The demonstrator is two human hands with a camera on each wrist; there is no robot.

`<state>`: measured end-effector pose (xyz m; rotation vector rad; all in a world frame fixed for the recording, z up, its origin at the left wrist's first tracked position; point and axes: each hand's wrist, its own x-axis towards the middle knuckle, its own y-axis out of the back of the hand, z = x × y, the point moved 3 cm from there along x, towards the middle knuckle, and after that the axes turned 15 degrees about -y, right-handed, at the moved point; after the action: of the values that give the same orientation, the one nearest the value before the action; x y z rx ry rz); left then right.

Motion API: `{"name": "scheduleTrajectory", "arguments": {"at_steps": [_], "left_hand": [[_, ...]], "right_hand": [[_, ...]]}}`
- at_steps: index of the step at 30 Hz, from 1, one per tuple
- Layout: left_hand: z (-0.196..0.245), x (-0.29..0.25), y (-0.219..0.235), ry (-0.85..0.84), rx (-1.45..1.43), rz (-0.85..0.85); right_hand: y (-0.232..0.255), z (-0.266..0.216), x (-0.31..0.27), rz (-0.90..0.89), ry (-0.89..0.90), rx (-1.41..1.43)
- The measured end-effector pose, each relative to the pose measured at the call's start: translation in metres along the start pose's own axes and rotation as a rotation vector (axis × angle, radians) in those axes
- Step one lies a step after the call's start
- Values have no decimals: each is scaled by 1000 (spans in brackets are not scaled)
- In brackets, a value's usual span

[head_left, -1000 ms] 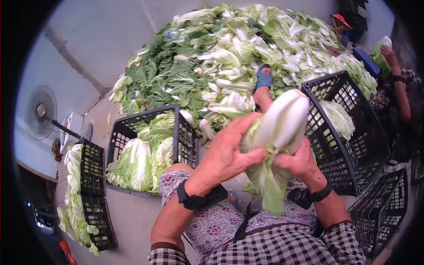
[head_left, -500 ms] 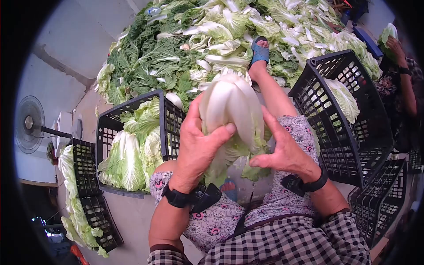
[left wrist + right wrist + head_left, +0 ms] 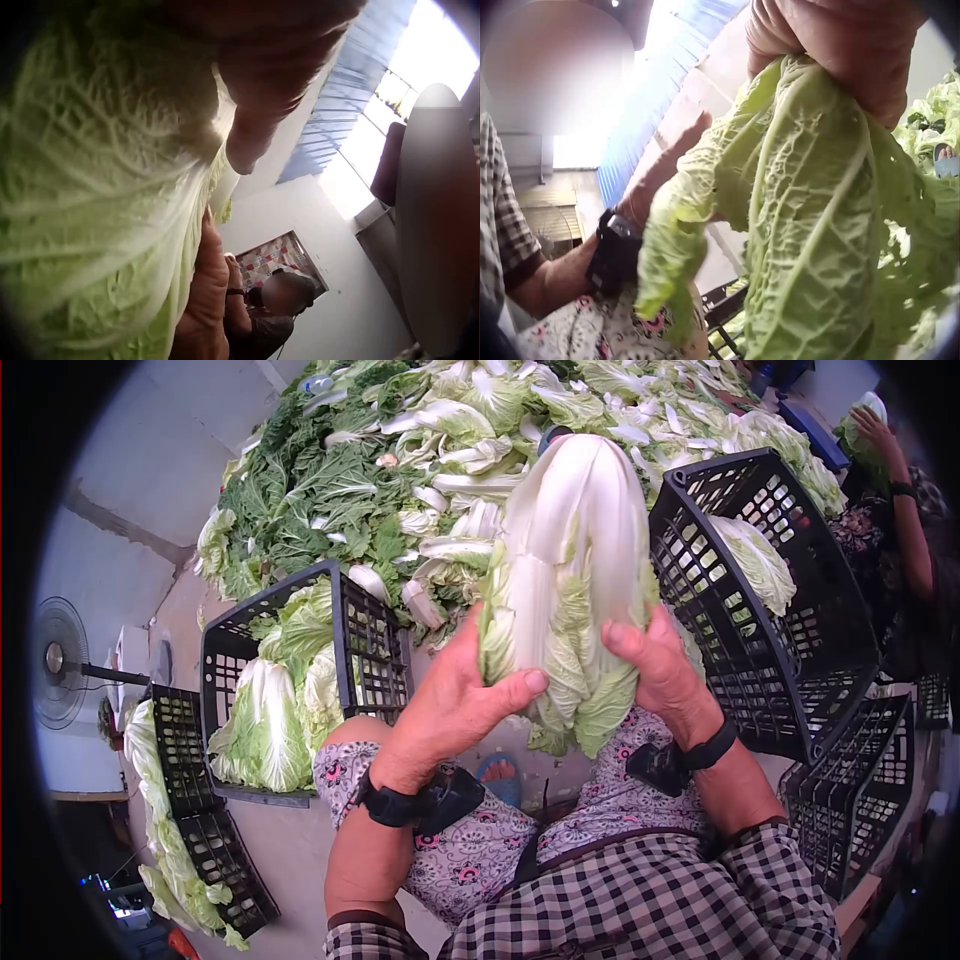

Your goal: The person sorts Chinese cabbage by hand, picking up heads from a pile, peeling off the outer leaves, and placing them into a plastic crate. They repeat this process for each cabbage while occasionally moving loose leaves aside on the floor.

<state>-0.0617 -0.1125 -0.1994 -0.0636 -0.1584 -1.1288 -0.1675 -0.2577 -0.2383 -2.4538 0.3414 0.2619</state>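
A napa cabbage (image 3: 575, 550) with a white stem end and pale green leaves is held up over the lap, stem end pointing away toward the leaf pile. My left hand (image 3: 450, 700) grips its left side with the thumb laid across the front. On the opposite side my right hand (image 3: 665, 665) holds it, thumb on the front leaves. Most fingers of both hands are hidden behind the cabbage. In the left wrist view the leafy surface (image 3: 97, 202) fills the left half. Loose outer leaves (image 3: 810, 202) hang below the right hand in the right wrist view.
A black crate (image 3: 340, 650) with cabbages stands at left. Another black crate (image 3: 740, 680), tilted, holds a cabbage (image 3: 755, 565) at right. A large heap of trimmed leaves (image 3: 390, 470) lies ahead. A fan (image 3: 60, 660) stands far left. Another person's arm (image 3: 905, 520) shows at right.
The cabbage has turned from a rightward tilt to nearly upright in view. My right hand, fingers spread half a second ago, now grips its side. The head view has shifted slightly.
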Motion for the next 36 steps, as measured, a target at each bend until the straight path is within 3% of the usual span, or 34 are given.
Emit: {"name": "scheduleTrajectory", "arguments": {"at_steps": [3,5,8,10,13,15,18,23,29,31,33,34,36], "left_hand": [[-12,0,-6,-80,279,-96],[-12,-1,-4,-80,233,-101],[-11,1,-8,-116,198,-136],[-15,0,-14,-195,228,-128],[-12,-3,-11,29,182,-32],[-13,-4,-4,15,183,-76],[-6,-5,-5,-26,229,-123],[-4,-3,-9,57,245,-193],[-9,0,-9,90,254,-202],[-12,0,-10,99,258,-204],[-14,0,-11,116,252,-209],[-12,2,-10,112,266,-213],[-10,0,-9,116,285,-207]], "right_hand": [[-5,11,-1,-56,7,-125],[-6,16,0,-47,-7,-161],[-1,17,1,76,18,103],[10,5,-3,126,137,63],[33,-36,-26,293,274,-37],[55,-69,-50,376,390,-99],[105,-111,-95,671,571,-277],[152,-157,-153,1049,651,-640],[200,-168,-134,1242,552,-1200],[219,-168,-105,1324,180,-1374],[235,-159,-79,1166,-10,-1663],[237,-156,-75,1180,-117,-1777],[242,-151,-74,1123,80,-1655]]}}
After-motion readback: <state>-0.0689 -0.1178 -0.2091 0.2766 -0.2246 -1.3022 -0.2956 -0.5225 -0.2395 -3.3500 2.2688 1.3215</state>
